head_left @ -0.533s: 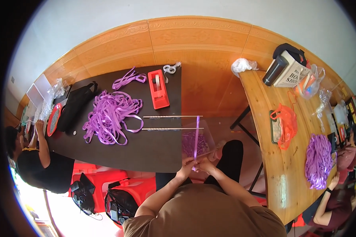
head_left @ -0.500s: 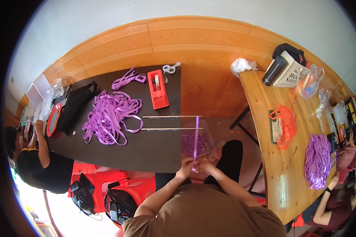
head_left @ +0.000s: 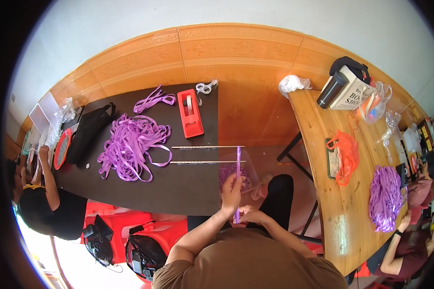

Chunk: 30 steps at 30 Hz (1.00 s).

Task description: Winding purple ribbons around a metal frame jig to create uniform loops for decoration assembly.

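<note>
Two thin sticks lie side by side on the dark table and stick out past its right edge. A narrow purple ribbon runs from their free ends down toward my body. Partway along it, my left hand is closed around the ribbon. Lower down, close to my lap, my right hand pinches the ribbon near its bottom end; its fingertips are partly hidden. On the dark table, left of the sticks, lies a large loose heap of purple ribbon.
A red tape dispenser and white tape rolls stand behind the sticks. Under the ribbon, a clear bin holds purple pieces. The wooden table on the right bears a ribbon bundle and an orange bag. People work at both sides.
My left hand has moved up the ribbon, away from my right hand, which stays near the lower end. The whole view has shifted slightly.
</note>
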{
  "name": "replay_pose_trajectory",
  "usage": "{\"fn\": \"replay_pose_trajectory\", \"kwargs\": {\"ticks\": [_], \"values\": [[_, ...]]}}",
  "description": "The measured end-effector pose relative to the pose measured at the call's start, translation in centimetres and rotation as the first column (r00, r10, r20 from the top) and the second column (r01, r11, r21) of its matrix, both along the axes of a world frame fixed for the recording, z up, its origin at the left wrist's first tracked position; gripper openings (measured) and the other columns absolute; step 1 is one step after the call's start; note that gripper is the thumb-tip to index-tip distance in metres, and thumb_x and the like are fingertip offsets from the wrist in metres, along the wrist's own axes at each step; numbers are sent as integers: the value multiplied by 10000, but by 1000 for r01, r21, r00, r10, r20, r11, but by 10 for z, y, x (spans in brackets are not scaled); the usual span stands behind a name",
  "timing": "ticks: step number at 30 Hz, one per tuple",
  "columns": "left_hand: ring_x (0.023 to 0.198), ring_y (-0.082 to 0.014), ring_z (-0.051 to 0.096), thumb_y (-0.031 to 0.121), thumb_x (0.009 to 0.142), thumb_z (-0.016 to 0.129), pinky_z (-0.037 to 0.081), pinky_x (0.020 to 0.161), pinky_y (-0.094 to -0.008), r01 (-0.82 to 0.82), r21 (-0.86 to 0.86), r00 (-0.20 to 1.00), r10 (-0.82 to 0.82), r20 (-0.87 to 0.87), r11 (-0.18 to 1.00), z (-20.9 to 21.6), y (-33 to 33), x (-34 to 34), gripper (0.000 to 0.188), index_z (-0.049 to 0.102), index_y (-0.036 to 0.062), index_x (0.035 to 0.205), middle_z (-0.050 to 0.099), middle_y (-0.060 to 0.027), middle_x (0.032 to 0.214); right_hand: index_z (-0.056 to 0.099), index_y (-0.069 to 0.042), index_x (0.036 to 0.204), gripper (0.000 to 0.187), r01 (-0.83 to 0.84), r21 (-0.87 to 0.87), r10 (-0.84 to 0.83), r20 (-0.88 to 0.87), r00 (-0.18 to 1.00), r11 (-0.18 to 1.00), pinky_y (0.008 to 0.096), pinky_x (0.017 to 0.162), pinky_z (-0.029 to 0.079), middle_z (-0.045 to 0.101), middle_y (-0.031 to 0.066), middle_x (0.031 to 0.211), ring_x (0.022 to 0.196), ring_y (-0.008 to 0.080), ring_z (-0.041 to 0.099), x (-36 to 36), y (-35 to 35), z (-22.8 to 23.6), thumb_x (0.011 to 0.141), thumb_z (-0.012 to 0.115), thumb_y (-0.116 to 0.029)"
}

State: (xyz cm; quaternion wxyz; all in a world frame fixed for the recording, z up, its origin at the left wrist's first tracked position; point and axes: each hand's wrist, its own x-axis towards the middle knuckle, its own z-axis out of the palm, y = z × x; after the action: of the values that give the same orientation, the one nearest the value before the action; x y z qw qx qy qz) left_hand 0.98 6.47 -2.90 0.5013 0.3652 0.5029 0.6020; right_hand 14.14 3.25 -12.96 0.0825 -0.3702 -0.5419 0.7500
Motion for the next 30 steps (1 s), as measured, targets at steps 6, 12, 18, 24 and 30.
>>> {"fn": "replay_pose_trajectory", "kwargs": {"ticks": [6,12,18,24,30], "values": [[593,-79,540,128,935,496,416,537,-193,-26,-73,959,45,280,997,27,-10,4,202,594,-10,1046,614,-35,782,646,-17,897,216,-58,-72,55,-48,997,996,206,681,424,632,-2,781,726,66,549,1,-4,57,728,738,-114],[539,-76,524,111,929,509,387,492,-184,-62,-50,941,75,329,997,49,-16,9,179,606,-16,1012,610,-34,735,640,-30,934,260,-59,-80,48,-133,990,995,204,644,409,607,-11,799,724,69,534,6,-10,36,734,723,-174],[532,-78,523,89,924,515,385,487,-184,-94,-3,952,90,293,996,59,-16,9,167,601,-29,1006,609,-37,737,630,-32,951,219,23,-46,-27,-86,996,999,211,639,429,619,9,815,727,83,558,21,4,38,794,658,-181],[514,-84,525,100,928,514,388,476,-186,-68,8,947,62,314,998,68,-17,9,173,597,-35,995,609,-48,734,624,-31,998,229,796,515,-742,-388,547,317,212,590,452,586,29,748,676,107,557,23,63,67,774,654,6],[487,-78,521,122,935,508,373,435,-178,-8,-6,961,9,276,1000,89,-30,4,180,598,-26,985,611,-48,733,660,-90,993,379,275,944,-244,-314,918,-182,335,516,425,516,39,720,601,233,535,-10,93,180,622,731,-71]]}}
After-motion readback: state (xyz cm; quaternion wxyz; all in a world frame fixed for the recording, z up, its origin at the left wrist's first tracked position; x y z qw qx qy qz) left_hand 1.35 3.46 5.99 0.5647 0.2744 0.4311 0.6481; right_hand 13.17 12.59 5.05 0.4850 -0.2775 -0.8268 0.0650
